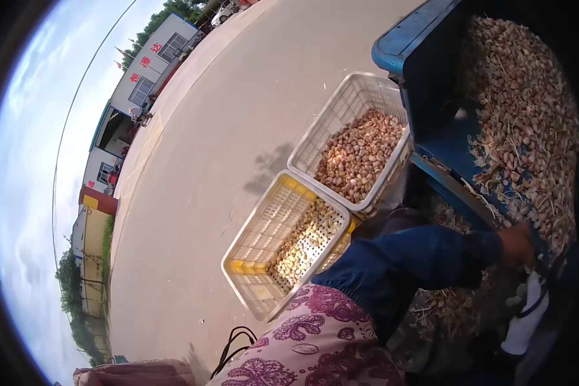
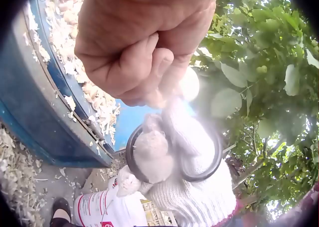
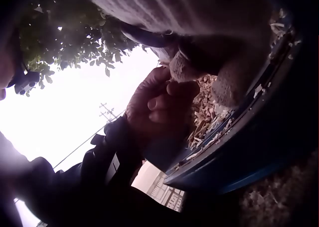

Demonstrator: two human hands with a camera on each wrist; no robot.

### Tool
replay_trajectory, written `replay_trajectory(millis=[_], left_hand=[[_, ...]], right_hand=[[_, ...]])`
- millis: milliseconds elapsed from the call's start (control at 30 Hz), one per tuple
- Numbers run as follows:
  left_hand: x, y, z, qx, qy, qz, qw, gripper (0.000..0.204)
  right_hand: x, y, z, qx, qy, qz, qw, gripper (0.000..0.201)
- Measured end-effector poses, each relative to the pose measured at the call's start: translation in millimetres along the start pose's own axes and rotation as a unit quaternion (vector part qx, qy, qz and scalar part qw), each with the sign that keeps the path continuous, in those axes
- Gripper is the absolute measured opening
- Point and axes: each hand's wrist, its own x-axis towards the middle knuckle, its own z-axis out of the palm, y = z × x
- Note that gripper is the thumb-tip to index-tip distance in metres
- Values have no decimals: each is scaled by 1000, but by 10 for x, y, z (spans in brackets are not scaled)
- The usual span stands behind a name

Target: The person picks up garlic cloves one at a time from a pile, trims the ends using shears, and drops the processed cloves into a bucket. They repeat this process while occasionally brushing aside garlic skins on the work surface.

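Observation:
My bare left hand point(image 1: 520, 246) is at the near end of a blue bin point(image 1: 399, 48) filled with garlic cloves point(image 1: 521, 96) and dry skins. Its fingers are curled in the left wrist view, pinching a small pale piece, seemingly a garlic clove, washed out by glare at the fingertips. Just below it, my right hand point(image 2: 199, 197) wears a white knitted glove with worn, dirty fingertips. Its fingers pass through the black loop handles of scissors point(image 2: 217, 159); the blades are hidden. Both hands meet closely in the right wrist view, the left hand point(image 3: 162, 105) beyond the glove.
Left of the bin stands a white crate point(image 1: 305, 145) of unpeeled cloves. A second crate point(image 1: 244, 238) beside it holds paler, peeled cloves. Skins point(image 1: 447, 312) litter the ground below the bin. A white bucket point(image 2: 112, 209) and leafy branches point(image 2: 259, 87) are near the hands.

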Motion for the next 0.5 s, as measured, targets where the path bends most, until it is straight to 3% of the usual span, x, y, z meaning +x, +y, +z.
replay_trajectory(millis=[33, 100, 200, 233, 300, 367, 500], left_hand=[[50, -119, 3, 1, 8, 2, 1000, 14], [135, -307, -43, 80, -26, 92, 992, 16], [-159, 341, 11, 28, 45, -15, 998, 17], [-187, 395, 4, 9, 91, -70, 993, 17], [-124, 292, 50, 0, 100, -68, 993, 18], [-121, 319, 97, 64, 151, -4, 986, 18], [-185, 373, 132, 61, 155, 27, 986, 19]], right_hand=[[44, 79, -24, -1, -8, -2, 1000, 33], [130, 208, -71, -39, -25, -22, 999, 36], [270, 383, -170, -69, -81, -87, 991, 38], [282, 370, -153, -79, -100, -106, 986, 39], [274, 399, -81, -91, -122, -134, 979, 46], [192, 418, 72, -216, -71, -305, 925, 57], [366, 810, -93, -121, -105, -236, 958, 63]])
